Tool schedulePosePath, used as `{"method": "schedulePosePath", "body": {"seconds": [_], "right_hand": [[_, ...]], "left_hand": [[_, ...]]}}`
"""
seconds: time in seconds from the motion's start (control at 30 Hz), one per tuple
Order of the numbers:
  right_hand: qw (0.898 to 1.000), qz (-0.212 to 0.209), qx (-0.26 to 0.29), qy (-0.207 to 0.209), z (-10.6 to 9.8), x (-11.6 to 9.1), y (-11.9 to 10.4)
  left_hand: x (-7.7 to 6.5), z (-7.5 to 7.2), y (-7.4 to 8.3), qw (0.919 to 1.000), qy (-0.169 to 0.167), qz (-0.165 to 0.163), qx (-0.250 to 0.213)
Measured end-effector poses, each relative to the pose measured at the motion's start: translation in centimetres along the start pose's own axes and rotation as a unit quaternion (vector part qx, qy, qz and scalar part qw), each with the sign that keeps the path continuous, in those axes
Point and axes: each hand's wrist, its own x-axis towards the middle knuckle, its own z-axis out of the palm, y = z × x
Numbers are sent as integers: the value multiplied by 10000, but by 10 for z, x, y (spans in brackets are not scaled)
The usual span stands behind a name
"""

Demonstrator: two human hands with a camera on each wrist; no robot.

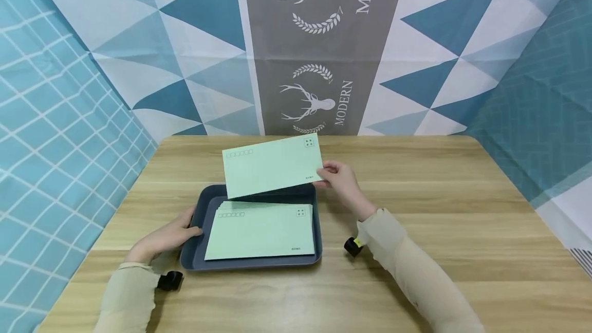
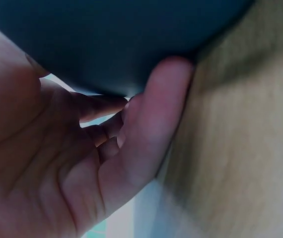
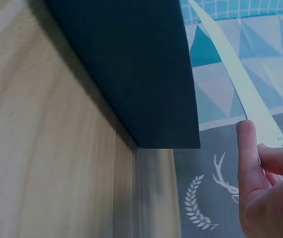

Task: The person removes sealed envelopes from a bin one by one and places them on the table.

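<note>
In the head view, a dark blue-grey tray [image 1: 252,265] holds a stack of pale green envelopes [image 1: 261,233]. My left hand [image 1: 168,235] grips its left rim, thumb over the edge and the other fingers along the outside. The left wrist view shows fingers against the tray's dark outer wall [image 2: 116,44]. Above the tray's back edge, a single pale green envelope [image 1: 273,166] is held up, tilted with its right end higher. Its lower right corner is pinched between thumb and fingers of my right hand [image 1: 342,184]. That pinch also appears in the right wrist view on the envelope's edge [image 3: 246,84].
A wood-grain table [image 1: 416,209] extends right of the tray and in front of it. Behind it hangs a patterned cloth [image 1: 319,45] with triangles and deer heads. Blue checked cloth [image 1: 55,143] borders the left side. Black wrist cameras [image 1: 170,280] sit at both cuffs.
</note>
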Motion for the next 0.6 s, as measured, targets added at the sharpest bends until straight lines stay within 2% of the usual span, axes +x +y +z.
{"method": "schedulePosePath", "body": {"seconds": [0.17,0.3,0.43,0.6], "right_hand": [[9990,159,403,-61,0,15,-2],[9958,504,770,22,0,25,-1],[9928,797,874,206,2,35,1],[9920,890,805,402,7,48,3]], "left_hand": [[0,0,2,10000,18,-15,11],[1,1,2,10000,-9,-17,-36],[1,1,1,9999,-17,-41,-91],[-1,1,2,9999,36,-69,-88]]}}
